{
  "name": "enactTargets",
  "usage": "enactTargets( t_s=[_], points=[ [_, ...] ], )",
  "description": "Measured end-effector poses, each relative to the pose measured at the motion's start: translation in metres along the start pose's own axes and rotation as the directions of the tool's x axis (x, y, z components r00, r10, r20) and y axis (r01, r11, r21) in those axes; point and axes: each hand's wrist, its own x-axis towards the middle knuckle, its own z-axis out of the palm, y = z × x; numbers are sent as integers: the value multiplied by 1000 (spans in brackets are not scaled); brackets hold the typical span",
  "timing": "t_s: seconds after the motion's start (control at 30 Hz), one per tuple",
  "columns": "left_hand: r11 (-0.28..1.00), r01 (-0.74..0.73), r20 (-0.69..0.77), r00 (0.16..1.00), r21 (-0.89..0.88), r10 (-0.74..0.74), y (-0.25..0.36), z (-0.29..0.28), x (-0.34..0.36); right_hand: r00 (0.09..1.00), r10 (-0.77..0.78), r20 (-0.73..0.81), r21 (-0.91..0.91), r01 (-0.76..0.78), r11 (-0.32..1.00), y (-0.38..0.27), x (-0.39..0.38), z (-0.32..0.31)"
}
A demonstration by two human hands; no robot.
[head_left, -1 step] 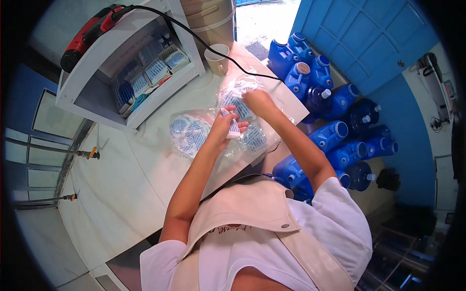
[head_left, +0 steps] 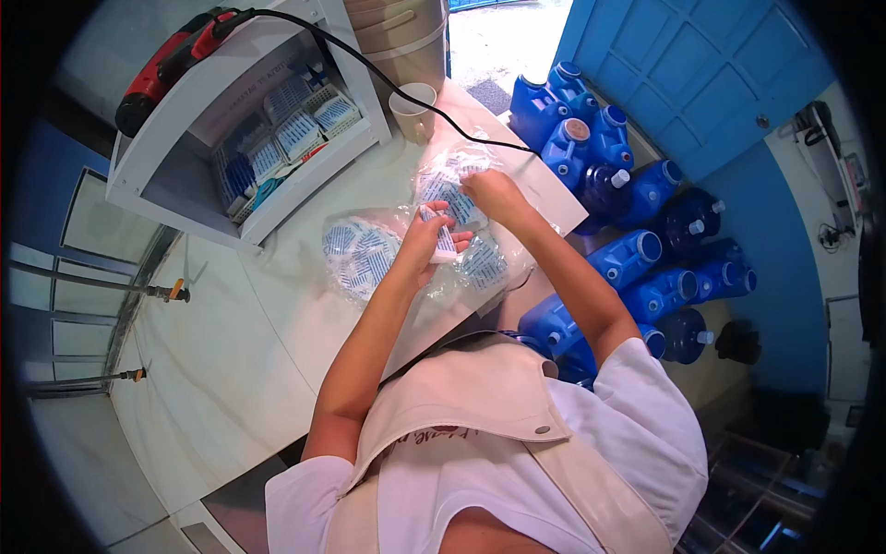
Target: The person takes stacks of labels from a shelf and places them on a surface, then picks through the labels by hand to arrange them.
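My left hand [head_left: 423, 246] is closed round a small stack of white packets [head_left: 444, 242] with blue print, held over the counter. Beyond it, my right hand [head_left: 491, 195] has its fingers drawn together at a clear plastic bag [head_left: 449, 196] of similar packets. What lies between those fingertips is hidden. A second clear bag [head_left: 358, 257], bulging with packets, rests left of my left hand. More packets [head_left: 484, 263] show under clear plastic just right of the left hand, near the counter's edge.
A white shelf unit [head_left: 254, 238] with baskets of packets [head_left: 299, 136] stands at the far left; a red-and-black tool [head_left: 171, 74] lies on top. A black cable [head_left: 388, 83] runs past a beige mug [head_left: 413, 113]. Several blue water jugs [head_left: 565, 148] crowd the floor beyond the counter [head_left: 268, 319].
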Motion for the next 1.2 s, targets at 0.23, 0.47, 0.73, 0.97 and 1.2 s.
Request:
enactTargets(
  t_s=[0.23,0.47,0.73,0.97,1.2],
  points=[
    [991,27,43,999,-131,-22,-1,-12,6,1000,-31,-2,87,31,996,-1,-7,-16],
    [984,-70,0,998,-163,71,17,-4,-19,926,369,-85,725,-197,661,-36,-39,-42],
    [933,-331,-106,932,145,347,28,0,-25,871,483,92,945,78,-319,-81,-53,-38],
    [947,-303,-203,926,105,319,41,-9,-29,907,422,-3,997,37,-74,-97,-47,-33],
    [953,-300,-267,915,49,302,55,-39,-36,894,353,-277,742,-35,670,-97,-44,-46]
  ],
)
